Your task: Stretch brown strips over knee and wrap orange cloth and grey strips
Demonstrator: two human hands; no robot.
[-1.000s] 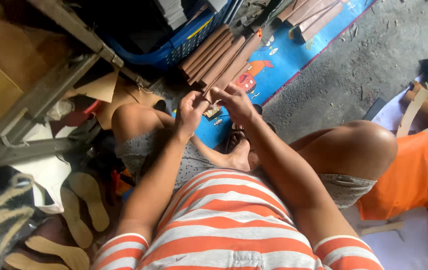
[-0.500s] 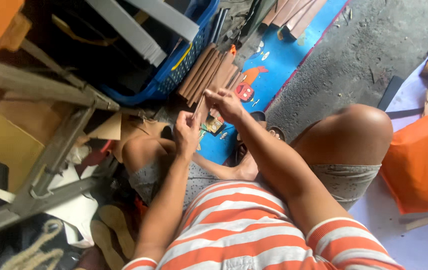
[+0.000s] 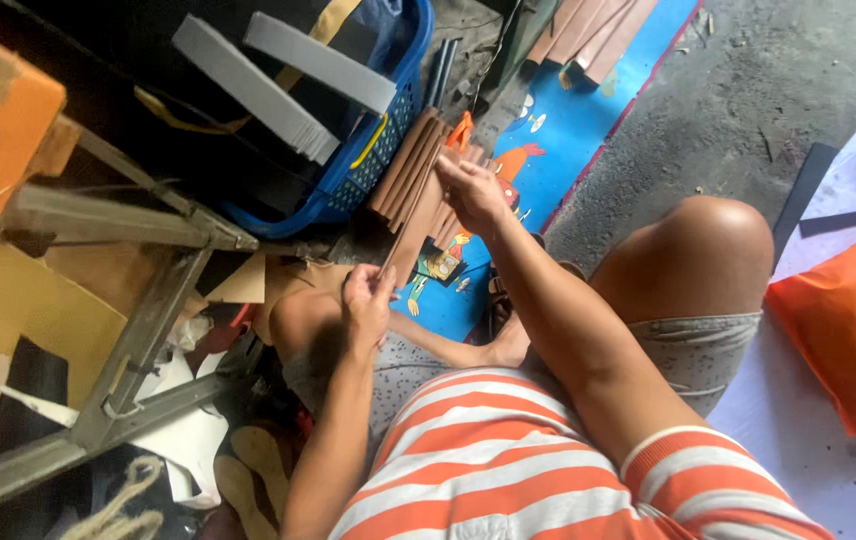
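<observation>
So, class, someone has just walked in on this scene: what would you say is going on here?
A person sits on the floor with legs folded. The left hand pinches the near end of a long brown strip, while the right hand rests on the stack of brown strips lying beside a blue basket and on a blue picture mat. An orange bag lies to the right.

Your right hand (image 3: 470, 190) covers part of the brown strips (image 3: 410, 180); your left hand (image 3: 366, 300) hides 1 strip's lower end. The orange bag (image 3: 843, 320) is cropped.
</observation>
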